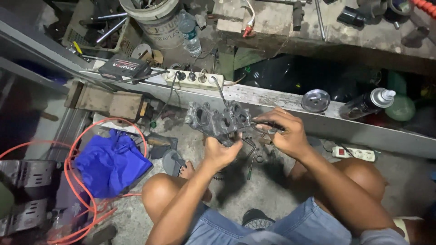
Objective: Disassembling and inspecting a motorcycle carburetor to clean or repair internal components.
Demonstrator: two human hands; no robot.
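Two bare knees at bottom centre of frame, person squatting on a stained concrete floor (268, 190). Left hand (221, 153) clenched around the lower edge of a grey cast metal part (218, 120) with several ports, held at frame centre above the floor. Right hand (285, 132) gripping a thin metal tool (265, 127) at the part's right end. Small screwdrivers and bits lie on the floor under the hands. Left of the knees: blue plastic sheet (111, 163), looped orange hose (68, 181). Behind the part, a grey metal beam (277, 97) crosses the frame, carrying a white power strip (194, 78), a round metal disc (315, 100) and a spray can (369, 103). Upper frame: bucket (156, 18), water bottle (189, 31), cluttered bench. Open floor only between knees and beam, tight on both sides.
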